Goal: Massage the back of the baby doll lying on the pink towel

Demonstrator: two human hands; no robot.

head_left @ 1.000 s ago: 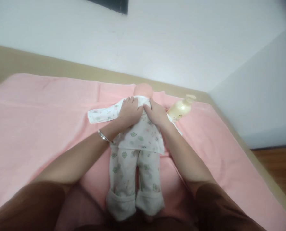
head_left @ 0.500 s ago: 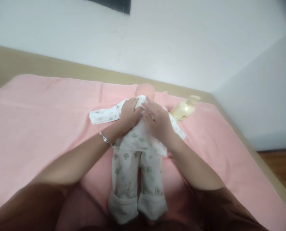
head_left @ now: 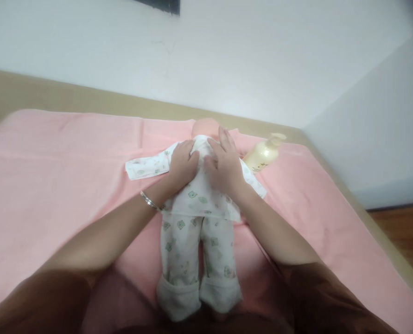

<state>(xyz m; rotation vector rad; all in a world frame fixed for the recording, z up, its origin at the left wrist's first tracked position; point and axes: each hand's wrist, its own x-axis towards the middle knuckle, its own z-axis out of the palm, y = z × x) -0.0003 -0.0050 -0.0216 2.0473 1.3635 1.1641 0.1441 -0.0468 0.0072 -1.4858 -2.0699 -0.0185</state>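
Note:
A baby doll [head_left: 206, 126] lies with its head toward the wall and its feet toward me; its face does not show. It wears a white printed top [head_left: 199, 199] and matching trousers [head_left: 182, 248] with turned-up cuffs. My left hand [head_left: 184, 162] rests on the left side of the doll's upper body, fingers stretched out. On the right side, my right hand [head_left: 226, 164] has its fingers spread, some raised near the doll's head. The top's left sleeve [head_left: 149, 166] lies stretched out flat. A bracelet is on my left wrist.
A pale yellow pump bottle [head_left: 262, 155] lies tilted on the pink blanket [head_left: 70, 162], right of the doll. Behind the blanket runs a tan edge [head_left: 105, 96] along the white wall [head_left: 244, 60]. Wooden floor [head_left: 404, 232] shows at the far right.
My right hand has moved slightly outward from the middle of the doll's chest, its fingers now spread and raised. My left hand stays on the doll's left side.

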